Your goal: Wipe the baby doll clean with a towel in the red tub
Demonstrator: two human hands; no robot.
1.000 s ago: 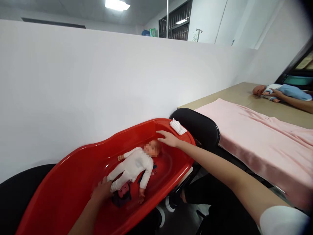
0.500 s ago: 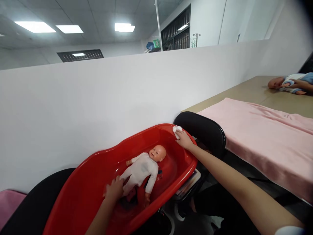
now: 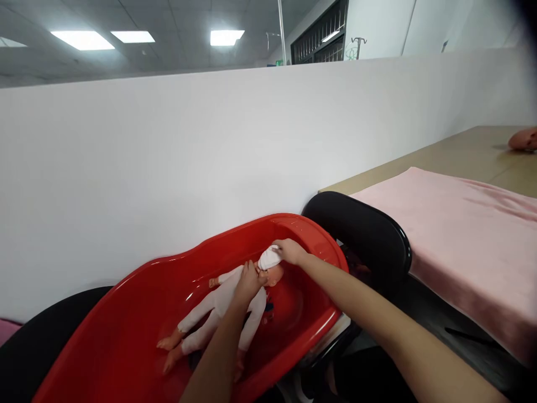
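A baby doll in a white bodysuit lies on its back in the red baby bathtub, its bare feet towards the near left. My right hand is closed on a white cloth, which lies over the upper part of the doll's face. At the doll's chin and chest is my left hand, its fingers bent together close to the cloth's lower edge. Whether they grip the cloth or the doll is hidden. My left forearm covers part of the doll's body.
Black chair backs stand at both ends of the tub. To the right is a bed with a pink blanket; another doll's head shows at its far edge. A white partition wall rises behind the tub.
My right hand has brought the white cloth from the tub's rim to the doll's face. My left hand has moved from the doll's legs up to its chin. The view has turned slightly.
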